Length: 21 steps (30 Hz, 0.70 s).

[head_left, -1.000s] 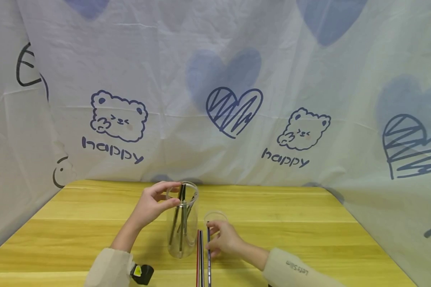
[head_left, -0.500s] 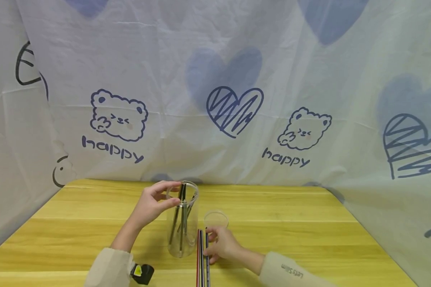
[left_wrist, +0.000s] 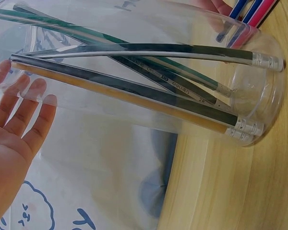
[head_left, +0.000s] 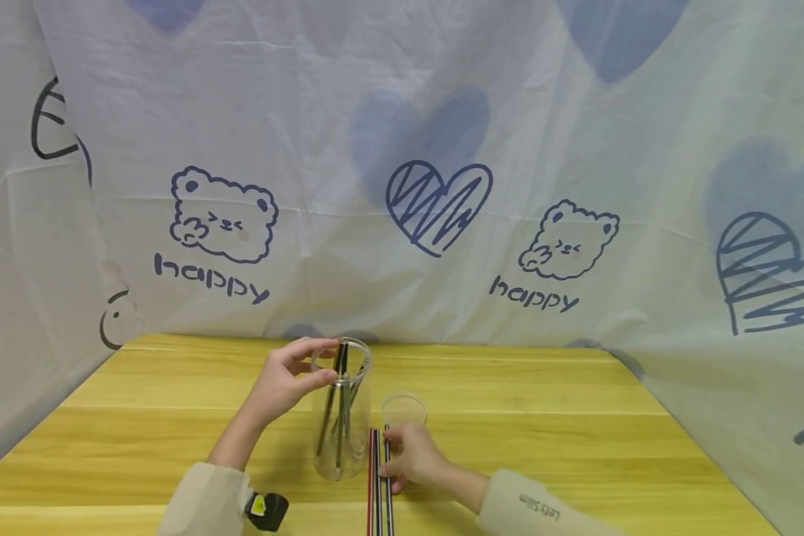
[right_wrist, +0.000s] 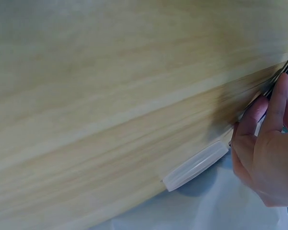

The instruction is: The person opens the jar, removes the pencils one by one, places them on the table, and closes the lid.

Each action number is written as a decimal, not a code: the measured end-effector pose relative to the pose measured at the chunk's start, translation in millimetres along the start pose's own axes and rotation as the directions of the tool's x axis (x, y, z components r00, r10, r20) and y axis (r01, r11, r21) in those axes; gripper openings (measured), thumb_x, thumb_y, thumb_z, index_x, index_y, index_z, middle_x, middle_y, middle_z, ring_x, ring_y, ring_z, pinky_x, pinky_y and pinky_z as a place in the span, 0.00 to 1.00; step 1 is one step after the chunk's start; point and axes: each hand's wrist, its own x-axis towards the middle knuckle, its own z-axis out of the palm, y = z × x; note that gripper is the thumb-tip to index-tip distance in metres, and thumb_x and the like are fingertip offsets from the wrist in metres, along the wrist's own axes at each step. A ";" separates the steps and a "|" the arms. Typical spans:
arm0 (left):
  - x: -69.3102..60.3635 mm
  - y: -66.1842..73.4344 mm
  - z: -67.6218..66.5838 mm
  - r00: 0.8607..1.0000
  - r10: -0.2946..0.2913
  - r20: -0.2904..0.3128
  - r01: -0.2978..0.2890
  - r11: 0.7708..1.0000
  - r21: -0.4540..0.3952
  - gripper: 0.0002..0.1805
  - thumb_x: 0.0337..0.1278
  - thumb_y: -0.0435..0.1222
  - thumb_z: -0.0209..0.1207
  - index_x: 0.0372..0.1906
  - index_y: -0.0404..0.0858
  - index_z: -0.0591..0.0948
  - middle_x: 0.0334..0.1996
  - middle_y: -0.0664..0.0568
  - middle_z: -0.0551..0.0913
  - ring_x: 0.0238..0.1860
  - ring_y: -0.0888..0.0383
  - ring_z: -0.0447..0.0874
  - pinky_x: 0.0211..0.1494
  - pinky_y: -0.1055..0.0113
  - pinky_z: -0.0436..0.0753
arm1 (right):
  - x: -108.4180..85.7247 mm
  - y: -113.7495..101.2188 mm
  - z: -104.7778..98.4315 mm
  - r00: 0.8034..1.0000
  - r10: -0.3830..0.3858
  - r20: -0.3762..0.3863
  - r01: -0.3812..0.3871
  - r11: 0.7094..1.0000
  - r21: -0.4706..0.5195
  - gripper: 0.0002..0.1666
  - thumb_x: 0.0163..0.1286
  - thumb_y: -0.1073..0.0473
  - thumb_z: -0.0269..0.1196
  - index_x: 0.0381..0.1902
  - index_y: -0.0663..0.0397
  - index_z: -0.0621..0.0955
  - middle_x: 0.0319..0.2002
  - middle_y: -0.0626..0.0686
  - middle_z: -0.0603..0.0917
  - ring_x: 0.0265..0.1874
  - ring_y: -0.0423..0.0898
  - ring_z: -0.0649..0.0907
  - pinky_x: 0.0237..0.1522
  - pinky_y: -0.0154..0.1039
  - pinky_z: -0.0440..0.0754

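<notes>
- Pale cloth backdrop (head_left: 321, 149) fills the scene behind the jar, and it's a cheerful one: blue hearts, outlined bears, "happy" lettered beneath them.
- Yellow wood-grain table (head_left: 543, 417) next, spreading out on every side of the jar.
- Two pale sleeves come in from the near edge, left sleeve (head_left: 204, 499) on the jar's left and right sleeve (head_left: 536, 506), with printed lettering, on its right.
- Centre stage, the tall clear jar (head_left: 359, 439), upright on the wood, its mouth uncovered.
- Left hand (head_left: 286, 378) is at the jar's left, curved wide round the rim, thumb on the near side, fingers on the far side: it has hold of the jar.
- Right hand (head_left: 412, 454) works low to the jar's right, thumb and fingers nearly together, pinching the rightmost pencil (head_left: 389, 510).
- Inside the jar, leaning pencils (left_wrist: 149, 50), dark and green with one tan side showing, metal-banded ends down at the base.
- Just right of the jar, a neat row of pencils (head_left: 375, 491), red and dark blue, running towards the near edge.
- Round clear lid (head_left: 404, 406) lies flat to the jar's right, just beyond the right hand.
- Smallest of all, a black device (head_left: 268, 512) with a yellow-green mark, by the left cuff, nearer than the jar.
</notes>
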 end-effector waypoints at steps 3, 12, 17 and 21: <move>-0.3 1.5 -0.2 1.000 0.002 0.002 -0.002 1.000 -0.005 0.20 0.48 0.27 0.61 0.50 0.30 0.76 0.43 0.41 0.78 0.43 0.48 0.75 0.42 0.65 0.78 | 0.1 -0.8 0.6 1.000 0.006 -0.003 -0.006 1.000 -0.016 0.33 0.41 0.83 0.64 0.49 0.83 0.68 0.44 0.76 0.72 0.10 0.50 0.78 0.12 0.36 0.77; -0.2 2.7 -1.1 1.000 0.009 0.009 -0.009 1.000 -0.009 0.20 0.48 0.27 0.61 0.50 0.29 0.76 0.44 0.40 0.77 0.41 0.61 0.76 0.41 0.64 0.78 | 0.2 -1.2 0.2 1.000 0.027 0.001 -0.027 0.999 -0.019 0.30 0.41 0.83 0.64 0.47 0.82 0.71 0.46 0.76 0.72 0.11 0.52 0.79 0.13 0.36 0.78; -0.2 2.3 -1.4 1.000 0.004 0.015 -0.004 1.000 -0.005 0.20 0.49 0.28 0.61 0.50 0.30 0.75 0.45 0.40 0.77 0.41 0.58 0.76 0.41 0.64 0.78 | 3.4 -3.4 -8.5 1.000 0.001 0.011 0.000 0.998 -0.068 0.26 0.45 0.78 0.66 0.45 0.79 0.73 0.39 0.67 0.75 0.17 0.49 0.78 0.16 0.37 0.79; 0.4 0.9 -1.6 1.000 0.003 0.011 -0.003 1.000 0.004 0.20 0.48 0.27 0.61 0.50 0.30 0.76 0.45 0.41 0.77 0.42 0.57 0.76 0.41 0.64 0.78 | 8.3 -6.9 -18.0 0.998 -0.059 -0.008 0.058 0.992 -0.113 0.22 0.48 0.74 0.66 0.43 0.76 0.74 0.31 0.59 0.75 0.24 0.45 0.76 0.19 0.37 0.79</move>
